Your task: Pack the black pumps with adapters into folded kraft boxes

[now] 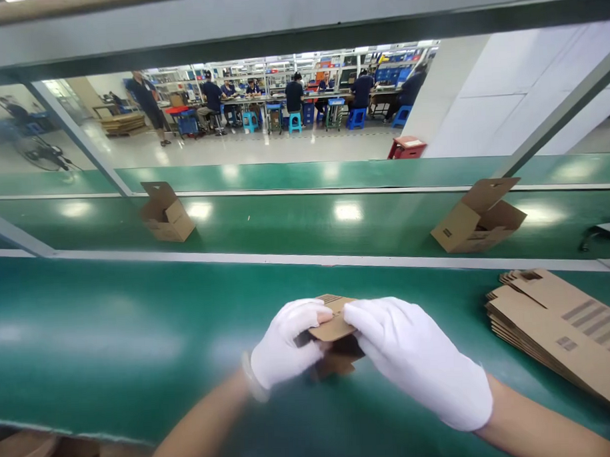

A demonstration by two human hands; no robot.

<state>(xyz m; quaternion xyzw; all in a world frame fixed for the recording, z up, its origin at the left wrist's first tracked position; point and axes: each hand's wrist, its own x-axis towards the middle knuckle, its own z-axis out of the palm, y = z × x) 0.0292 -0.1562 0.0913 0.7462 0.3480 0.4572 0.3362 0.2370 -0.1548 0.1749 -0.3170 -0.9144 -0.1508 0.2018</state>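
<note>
The carton (333, 329) is held between both gloved hands, over the near middle of the green table (112, 315). The left hand (292, 345) is curled nearly closed about the carton's left side, thumb and fingers apart only by what is gripped. By the right hand (414, 358), with fingers drawn together and bent, the right edge of the top flap is held; its thumb cannot be made out. Whether the carton's underside is touching the table cannot be told, as it is lost in shadow.

The flap appears to be being folded or worked into shape. For that, it is judged, the side walls should be kept steady by the left hand while the edge is guided evenly by the right, without creasing.

To the right, flattened cartons (563, 333) are stacked on the table. Beyond the white rail (236, 259), two open-topped cartons, one left (172, 223) and one right (477, 222), are set well apart on a green surface.
</note>
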